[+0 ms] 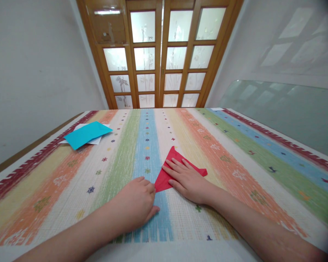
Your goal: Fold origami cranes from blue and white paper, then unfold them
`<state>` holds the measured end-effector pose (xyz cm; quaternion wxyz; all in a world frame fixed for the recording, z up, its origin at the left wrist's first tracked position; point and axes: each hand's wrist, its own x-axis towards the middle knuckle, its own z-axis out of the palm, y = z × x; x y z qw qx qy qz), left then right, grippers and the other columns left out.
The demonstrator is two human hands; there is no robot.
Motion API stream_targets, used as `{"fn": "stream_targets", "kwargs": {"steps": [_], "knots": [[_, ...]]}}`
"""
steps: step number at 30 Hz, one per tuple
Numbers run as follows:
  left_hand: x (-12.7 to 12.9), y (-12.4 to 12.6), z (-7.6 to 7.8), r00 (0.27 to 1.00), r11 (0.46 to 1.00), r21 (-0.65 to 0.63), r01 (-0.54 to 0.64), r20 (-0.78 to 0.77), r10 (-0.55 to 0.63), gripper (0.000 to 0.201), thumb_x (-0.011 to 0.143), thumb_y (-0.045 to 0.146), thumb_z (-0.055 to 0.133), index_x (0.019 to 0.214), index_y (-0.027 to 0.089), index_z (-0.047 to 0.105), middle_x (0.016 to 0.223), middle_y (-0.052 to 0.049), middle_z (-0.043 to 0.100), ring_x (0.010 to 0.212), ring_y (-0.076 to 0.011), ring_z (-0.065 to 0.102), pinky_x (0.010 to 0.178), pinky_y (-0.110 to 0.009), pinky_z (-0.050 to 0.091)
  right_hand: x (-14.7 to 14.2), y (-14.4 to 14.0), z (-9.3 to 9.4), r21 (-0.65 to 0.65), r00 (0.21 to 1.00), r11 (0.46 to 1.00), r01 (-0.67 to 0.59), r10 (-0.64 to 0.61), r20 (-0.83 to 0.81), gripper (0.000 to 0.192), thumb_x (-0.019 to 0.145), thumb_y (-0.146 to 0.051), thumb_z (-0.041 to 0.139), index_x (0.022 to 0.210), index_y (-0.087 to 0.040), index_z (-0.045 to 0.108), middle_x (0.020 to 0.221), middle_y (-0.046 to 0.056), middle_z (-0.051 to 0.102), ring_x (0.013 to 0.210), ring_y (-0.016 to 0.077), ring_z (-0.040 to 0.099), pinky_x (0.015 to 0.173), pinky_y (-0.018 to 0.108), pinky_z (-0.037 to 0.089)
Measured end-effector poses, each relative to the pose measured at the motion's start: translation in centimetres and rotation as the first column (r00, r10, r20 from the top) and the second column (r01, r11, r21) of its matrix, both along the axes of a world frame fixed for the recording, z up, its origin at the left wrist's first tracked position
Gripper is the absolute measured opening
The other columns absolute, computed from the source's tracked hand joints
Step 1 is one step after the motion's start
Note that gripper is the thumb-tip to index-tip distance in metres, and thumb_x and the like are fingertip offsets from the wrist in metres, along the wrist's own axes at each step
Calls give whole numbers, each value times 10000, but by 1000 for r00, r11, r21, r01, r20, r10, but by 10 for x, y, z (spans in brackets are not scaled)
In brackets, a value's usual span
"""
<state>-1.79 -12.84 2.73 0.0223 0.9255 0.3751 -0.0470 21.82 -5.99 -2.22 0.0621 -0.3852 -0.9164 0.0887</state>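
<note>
Red paper [171, 168] is folded to a triangle and lies flat on the worktop [235, 160], near the middle and a bit toward the near edge, across the blue stripe and the pale stripe beside it.

Right hand [187, 178]: flat, palm down, fingers spread narrow and straight, lying on the right half of the triangle. Not gripping anything; it looks like a hold-down, pinning the sheet so it can't slide on the woven cloth [120, 163].

Left hand [138, 202]: loosely curled, fingers tucked, resting on the cloth with its fingertips at the triangle's lower-left corner. Touching or just beside the paper edge; can't tell which. Holds nothing that I can see. My read: it's pressing or running the fold at that corner while the other hand keeps the sheet registered.

Triangle's apex points to the far edge, long side runs toward the near-left. One small flap pokes out to the right past the right hand's knuckles.

Elsewhere:
- Blue paper [87, 134] sits near the far-left corner, on top of a white sheet [97, 140], both well apart from the hands. Looks like spare stock parked out of the way.
- Small pale scrap [217, 108] at the far edge, right of centre; too small to identify.
- Wooden door [160, 54] with frosted panes behind the far edge, and a glass panel [289, 109] leaning along the right wall.
</note>
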Motion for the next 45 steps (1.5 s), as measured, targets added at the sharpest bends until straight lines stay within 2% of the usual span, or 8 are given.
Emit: {"fn": "stream_targets", "kwargs": {"steps": [7, 15, 22, 26, 33, 37, 41, 45], "knots": [[-1, -1, -2, 997, 994, 100, 32, -77, -25, 257, 889, 368, 674, 784, 142, 733, 784, -99, 715, 795, -288, 659, 794, -443, 507, -1, 0, 2, -22, 1000, 1000, 13, -13, 4, 552, 1031, -446, 398, 1557, -285, 346, 1620, 84, 307, 1504, 331, 248, 1209, 606, 166], [-6, 7, 0, 999, 988, 145, 49, -1, -49, 297, 901, 357, 663, 705, 141, 720, 704, -79, 699, 721, -255, 651, 674, -371, 476, -2, 0, 5, -20, 1000, 1000, 21, -21, -2, 545, 1018, -434, 427, 1542, -289, 382, 1613, 81, 327, 1492, 338, 280, 1202, 607, 187], [-10, 23, -17, 967, 984, 156, -92, 249, 51, 216, 976, 258, 524, 876, 154, 683, 871, -80, 701, 857, -248, 638, 775, -391, 519, -1, 0, 4, 2, 999, 1000, 18, -18, -32, 520, 1002, -414, 474, 1508, -297, 444, 1587, 85, 387, 1469, 341, 331, 1180, 609, 245], [-6, 25, -27, 937, 994, 94, -62, 348, 25, 199, 946, 297, 606, 1076, 167, 684, 1057, -95, 703, 1042, -269, 615, 922, -439, 511, -1, -3, 8, 45, 997, 998, 32, -29, -76, 472, 983, -398, 522, 1440, -280, 539, 1515, 97, 497, 1391, 328, 445, 1137, 568, 332], [-6, 30, -40, 928, 994, 107, -11, 371, -30, 214, 963, 199, 574, 1133, 179, 702, 1146, -68, 721, 1080, -256, 621, 964, -440, 516, -5, -8, 15, 93, 983, 994, 50, -32, -182, 316, 950, -312, 582, 1244, -245, 676, 1258, 77, 675, 1162, 272, 588, 1014, 478, 439], [-9, 36, -46, 930, 990, 140, 3, 364, -55, 241, 986, 191, 544, 1169, 185, 701, 1161, -68, 725, 1061, -244, 635, 957, -431, 524, -6, -7, 12, 120, 982, 992, 41, -18, -189, 316, 948, -311, 580, 1242, -236, 669, 1332, 92, 632, 1260, 292, 535, 1081, 516, 387], [-14, 40, -46, 916, 988, 145, 50, 388, -103, 241, 999, 188, 525, 1143, 200, 719, 1146, -52, 735, 1053, -236, 643, 949, -415, 528, -6, -5, 11, 113, 990, 993, 42, -26, -138, 431, 958, -336, 550, 1381, -255, 573, 1485, 87, 521, 1426, 344, 377, 1164, 613, 252], [-17, 42, -44, 898, 986, 130, 105, 414, -150, 255, 1002, 172, 517, 1149, 220, 720, 1152, -40, 735, 1052, -228, 652, 955, -412, 526, -5, -4, 11, 55, 995, 999, -1, 7, -95, 511, 991, -369, 494, 1484, -234, 466, 1543, 95, 458, 1476, 335, 306, 1194, 597, 217]]}}
